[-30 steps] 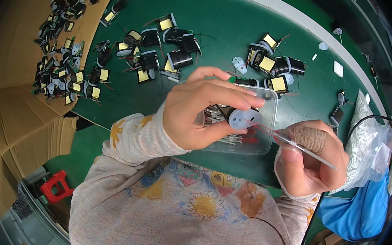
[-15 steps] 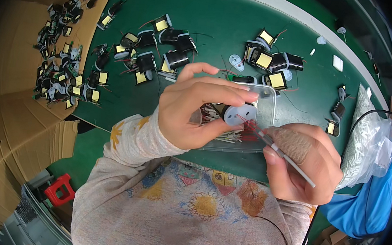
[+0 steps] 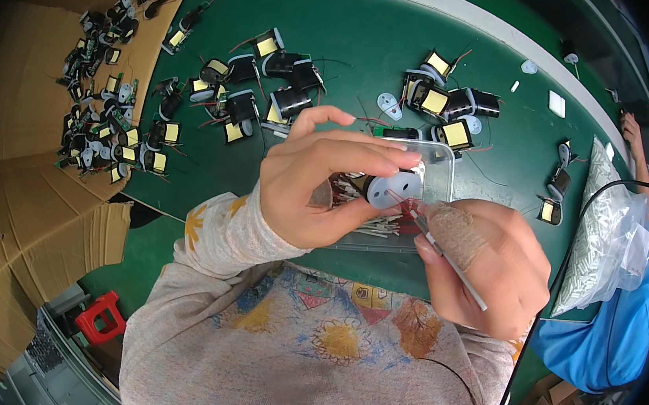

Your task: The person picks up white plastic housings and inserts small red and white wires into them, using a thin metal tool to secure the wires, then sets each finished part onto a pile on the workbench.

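My left hand [image 3: 303, 177] pinches a black rounded part with a pale grey oval end cap [image 3: 385, 195] between thumb and fingers. There are dark holes in the cap, which faces right, and thin red wires run out beside it. Closed around a slim grey rod-like tool [image 3: 465, 282], my right hand [image 3: 495, 272] has tan tape on one finger. The tool's tip is close to the cap at the red wires; whether it grips one I cannot tell. Below both hands sits a clear plastic box [image 3: 444, 175] holding many thin white pieces with red ends [image 3: 377, 226].
Several black parts with yellow pads [image 3: 292, 98] lie on the green table [image 3: 358, 32]. More fill an open cardboard box [image 3: 30, 29] at left. Bags of small white pieces [image 3: 592, 254] lie at right, near another person's hand [image 3: 631, 130]. A red stool [image 3: 101, 318] stands lower left.
My right hand has moved left with the tool, bringing its tip nearer the grey cap. My left hand shifts only slightly. The other person's hand has moved up at the far right.
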A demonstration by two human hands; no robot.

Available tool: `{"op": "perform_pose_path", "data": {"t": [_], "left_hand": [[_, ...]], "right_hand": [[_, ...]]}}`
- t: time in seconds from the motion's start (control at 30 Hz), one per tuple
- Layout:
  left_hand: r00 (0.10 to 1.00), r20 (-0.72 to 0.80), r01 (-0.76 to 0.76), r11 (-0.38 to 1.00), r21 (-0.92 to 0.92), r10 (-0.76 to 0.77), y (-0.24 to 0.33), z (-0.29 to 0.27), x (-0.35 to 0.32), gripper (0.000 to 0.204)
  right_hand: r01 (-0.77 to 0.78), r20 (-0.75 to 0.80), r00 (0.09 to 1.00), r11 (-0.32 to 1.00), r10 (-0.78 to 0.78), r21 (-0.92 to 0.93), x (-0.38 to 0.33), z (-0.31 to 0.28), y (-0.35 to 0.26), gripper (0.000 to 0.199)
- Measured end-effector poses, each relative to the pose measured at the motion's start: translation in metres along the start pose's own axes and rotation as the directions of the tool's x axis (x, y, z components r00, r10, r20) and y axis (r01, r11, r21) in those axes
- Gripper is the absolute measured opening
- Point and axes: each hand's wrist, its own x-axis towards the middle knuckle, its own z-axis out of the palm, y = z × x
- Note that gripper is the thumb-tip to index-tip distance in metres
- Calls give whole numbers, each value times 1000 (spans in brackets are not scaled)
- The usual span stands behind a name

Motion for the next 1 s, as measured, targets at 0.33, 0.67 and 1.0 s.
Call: {"op": "perform_pose_path", "data": {"t": [0.33, 0.67, 1.0], "left_hand": [[998, 61, 33, 990, -134, -25, 2, -1, 0, 38], [999, 30, -41, 998, 47, 39, 15, -1, 0, 17], [998, 11, 57, 998, 30, -57, 14, 1, 1, 24]], "right_hand": [[-181, 121, 980, 966, 160, 183, 9, 1, 20, 20], [175, 88, 984, 922, -153, -346, -1, 1, 9, 50], [-95, 29, 994, 982, 101, -161, -4, 18, 4, 30]]}}
